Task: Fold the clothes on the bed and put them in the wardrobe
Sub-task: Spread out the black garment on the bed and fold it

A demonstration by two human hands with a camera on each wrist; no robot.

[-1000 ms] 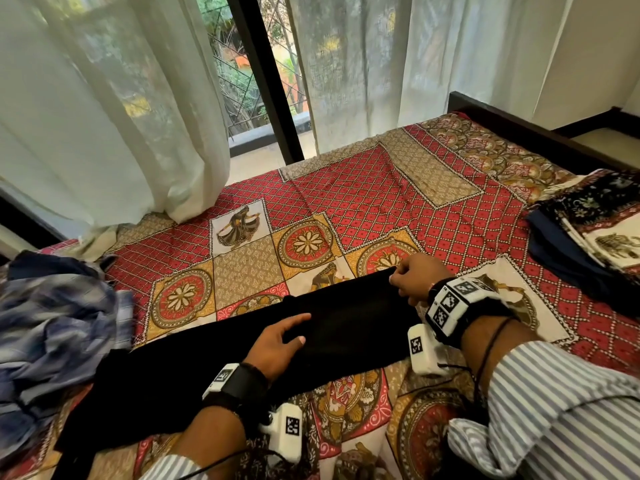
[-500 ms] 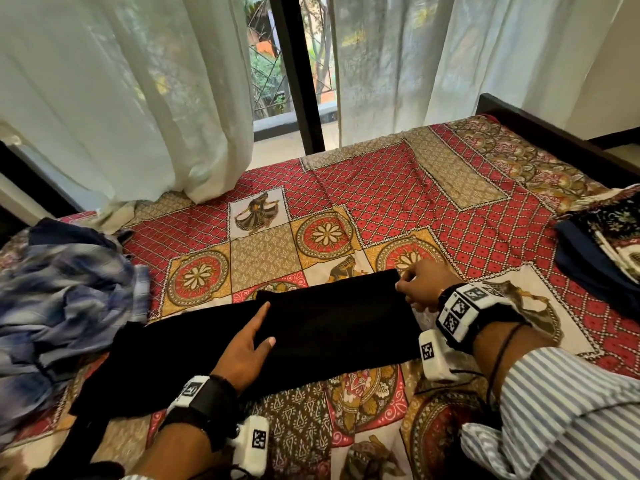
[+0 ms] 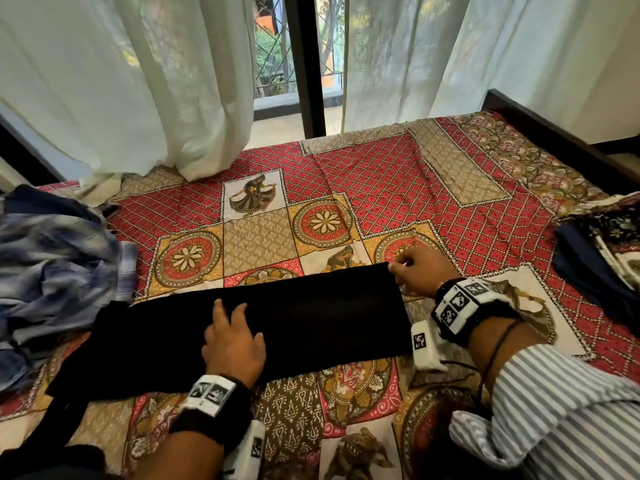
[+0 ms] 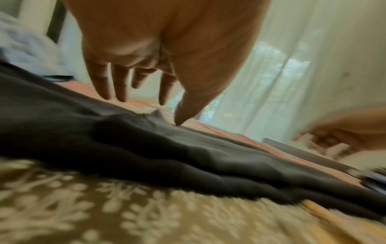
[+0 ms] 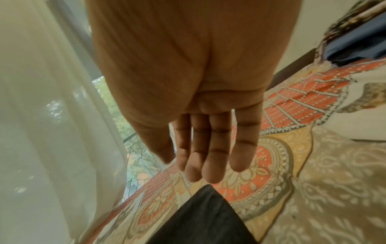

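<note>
A long black garment (image 3: 311, 317) lies flat across the patterned bedspread (image 3: 398, 188), folded into a narrow strip. My left hand (image 3: 232, 337) rests palm-down on its middle with the fingers straight. In the left wrist view the left hand (image 4: 135, 92) points down at the dark cloth (image 4: 146, 148), and the thumb touches it. My right hand (image 3: 415, 275) sits at the strip's far right corner. In the right wrist view the right hand's (image 5: 208, 156) fingers are straight and just above the cloth's corner (image 5: 204, 217), holding nothing.
A heap of blue checked clothes (image 3: 52, 271) lies at the bed's left edge. A folded stack of dark and printed clothes (image 3: 606, 251) sits at the right edge. White curtains (image 3: 138, 81) hang behind the bed. A dark bed frame (image 3: 554, 133) borders the far right.
My left hand has slid leftward along the black garment and now lies with its fingers pointing away from me. My right hand stays at the right corner.
</note>
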